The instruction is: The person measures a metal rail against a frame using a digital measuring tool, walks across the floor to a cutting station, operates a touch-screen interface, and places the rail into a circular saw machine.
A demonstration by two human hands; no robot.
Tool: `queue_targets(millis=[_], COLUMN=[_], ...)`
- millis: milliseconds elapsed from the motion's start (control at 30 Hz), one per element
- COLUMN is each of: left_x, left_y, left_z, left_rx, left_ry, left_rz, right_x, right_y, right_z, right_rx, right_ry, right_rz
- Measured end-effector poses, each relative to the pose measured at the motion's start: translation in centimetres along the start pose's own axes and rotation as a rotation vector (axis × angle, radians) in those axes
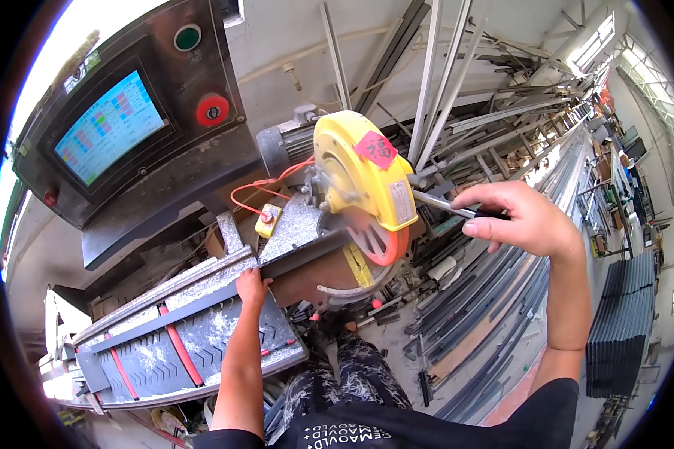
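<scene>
A yellow-guarded miter saw (356, 161) with a grey motor stands in front of me, a red paper square on its guard. My right hand (528, 217) is curled round the black-ended metal lever handle (445, 203) on the saw's right. My left hand (253, 286) grips a long dark metal profile (303, 254), which lies along the feed table (225, 337) and reaches in under the saw head. The blade is mostly hidden by the guard and its orange-red lower cover (389, 248). The fingertips of my left hand are partly hidden behind the profile.
A dark control panel (195, 56) with a lit screen (112, 123), a green button and a red stop button hangs at upper left. A small yellow switch box (268, 221) sits beside the saw. Long metal profiles (494, 299) lie on the floor to the right, with racks behind.
</scene>
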State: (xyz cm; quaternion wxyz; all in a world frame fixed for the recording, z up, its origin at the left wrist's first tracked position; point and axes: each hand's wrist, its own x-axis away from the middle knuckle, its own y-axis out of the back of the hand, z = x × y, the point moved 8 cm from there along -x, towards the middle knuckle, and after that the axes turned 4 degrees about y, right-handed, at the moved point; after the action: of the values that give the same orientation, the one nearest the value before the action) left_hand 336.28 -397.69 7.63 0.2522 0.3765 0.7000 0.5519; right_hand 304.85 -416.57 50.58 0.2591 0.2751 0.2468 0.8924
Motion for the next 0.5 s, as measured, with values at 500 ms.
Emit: queue_targets(millis=[500], left_x=[-0.1], left_y=[-1.3], left_z=[0.5], left_rx=[-0.019], left_ry=[0.031], left_rz=[0.033], right_x=[-24.6], right_y=[0.5], right_z=[-11.0], right_rx=[0.535], right_ry=[0.330], right_rz=[-0.336])
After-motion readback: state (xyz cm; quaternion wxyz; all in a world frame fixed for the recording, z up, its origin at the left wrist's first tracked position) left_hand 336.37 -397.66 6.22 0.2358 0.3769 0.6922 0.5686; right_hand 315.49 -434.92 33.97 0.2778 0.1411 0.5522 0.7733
